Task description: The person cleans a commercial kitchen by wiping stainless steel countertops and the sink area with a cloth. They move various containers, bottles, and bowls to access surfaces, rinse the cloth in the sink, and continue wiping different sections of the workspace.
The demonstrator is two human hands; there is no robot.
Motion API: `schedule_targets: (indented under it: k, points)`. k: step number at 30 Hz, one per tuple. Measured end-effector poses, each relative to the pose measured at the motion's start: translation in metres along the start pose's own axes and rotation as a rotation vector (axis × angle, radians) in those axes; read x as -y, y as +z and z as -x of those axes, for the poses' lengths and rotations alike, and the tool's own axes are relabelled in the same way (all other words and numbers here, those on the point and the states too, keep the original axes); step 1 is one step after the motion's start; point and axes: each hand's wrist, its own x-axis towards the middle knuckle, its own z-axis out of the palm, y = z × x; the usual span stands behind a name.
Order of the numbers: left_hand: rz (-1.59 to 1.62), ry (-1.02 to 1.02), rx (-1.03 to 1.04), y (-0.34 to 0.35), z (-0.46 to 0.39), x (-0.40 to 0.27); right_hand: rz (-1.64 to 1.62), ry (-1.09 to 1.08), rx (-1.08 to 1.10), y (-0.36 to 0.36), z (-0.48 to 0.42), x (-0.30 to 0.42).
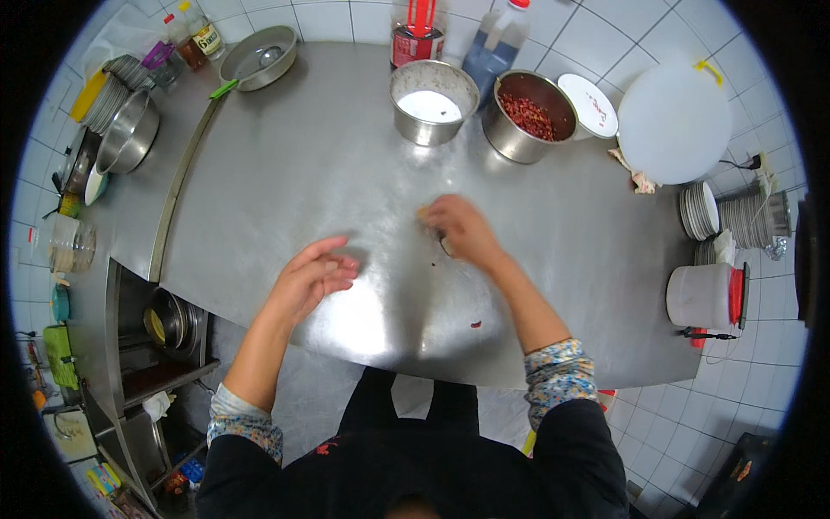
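My right hand (462, 230) is over the middle of a stainless steel table (259, 162), fingers curled down around a small tan object (423, 213). Blur and the fingers hide most of that object, so its kind is unclear. Left of it, my left hand (318, 276) hovers above the steel with fingers apart, holding nothing. A small dark red scrap (476, 324) lies on the table towards my body. Beyond my right hand stand a steel pot with white contents (428, 107) and a steel pot of chopped red chilies (528, 117).
Behind the pots are a red-labelled plastic jar (418, 48) and a bottle of dark liquid (496, 45). A round white board (674, 123) leans at the right wall, above stacked plates (699, 211) and a white bucket (699, 295). A metal basin (259, 61) sits back left; a raised strip (178, 194) crosses the left side.
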Motion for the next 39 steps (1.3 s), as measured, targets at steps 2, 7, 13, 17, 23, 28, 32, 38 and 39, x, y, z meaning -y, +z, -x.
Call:
schedule_targets:
  k: [2,7,13,17,23,28,32,38,39]
  points:
    - [0.023,0.006,-0.057,-0.020,0.014,-0.003,0.147,0.165,-0.151,-0.033,-0.025,-0.026]
    - [-0.006,0.006,-0.043,-0.027,0.001,-0.006,0.960,0.379,-0.417,-0.018,-0.057,-0.069]
    - [-0.211,0.062,-0.109,0.015,-0.106,-0.050,0.614,0.317,-0.452,-0.007,-0.066,-0.084]
    - [-0.246,0.160,-0.238,0.039,-0.204,-0.081,0.261,0.073,-0.183,0.046,-0.040,-0.053]
    - [-0.551,0.037,-0.392,0.057,-0.261,-0.087,-0.075,0.080,-0.090,0.004,-0.013,-0.005]
    - [-0.546,0.181,-0.307,0.009,-0.250,-0.092,0.573,0.306,-0.415,-0.037,-0.045,-0.043]
    - [-0.730,0.049,-0.370,-0.043,-0.215,-0.139,0.792,0.466,-0.646,0.005,-0.066,-0.069]
    - [-0.673,0.202,-0.407,-0.080,-0.208,-0.211,0.629,0.405,-0.555,0.012,-0.154,-0.113]
    - [-0.659,0.223,-0.413,-0.085,-0.216,-0.221,0.601,0.342,-0.549,0.017,-0.170,-0.115]
